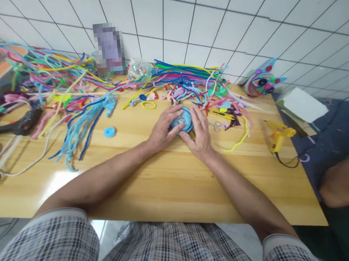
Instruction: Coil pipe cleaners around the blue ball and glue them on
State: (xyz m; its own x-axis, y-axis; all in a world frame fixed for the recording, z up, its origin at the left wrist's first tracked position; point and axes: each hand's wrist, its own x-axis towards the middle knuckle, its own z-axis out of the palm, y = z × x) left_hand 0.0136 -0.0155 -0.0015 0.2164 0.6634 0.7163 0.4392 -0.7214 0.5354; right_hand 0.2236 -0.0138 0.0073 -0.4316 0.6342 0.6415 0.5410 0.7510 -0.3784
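Between my two hands, near the middle of the table, is a blue coiled disc [187,120] that looks wound from fuzzy craft stem. My left hand [165,128] grips its left side, with the thumb lying across its face. On the right side, my right hand [200,132] curls its fingers round the rim, with its thumb at the near edge. A smaller blue coil [110,132] lies flat on the table to the left. Just right of my right hand are small scissors [216,126] and a bent yellow pipe cleaner [240,142].
Heaps of coloured pipe cleaners [58,68] line the wall side of the wooden table [168,189]. A black glue gun [25,123] lies at left, a yellow glue gun [279,136] near the right edge. A colourful craft figure [261,83] stands back right. Another person's arm [348,178] shows at right.
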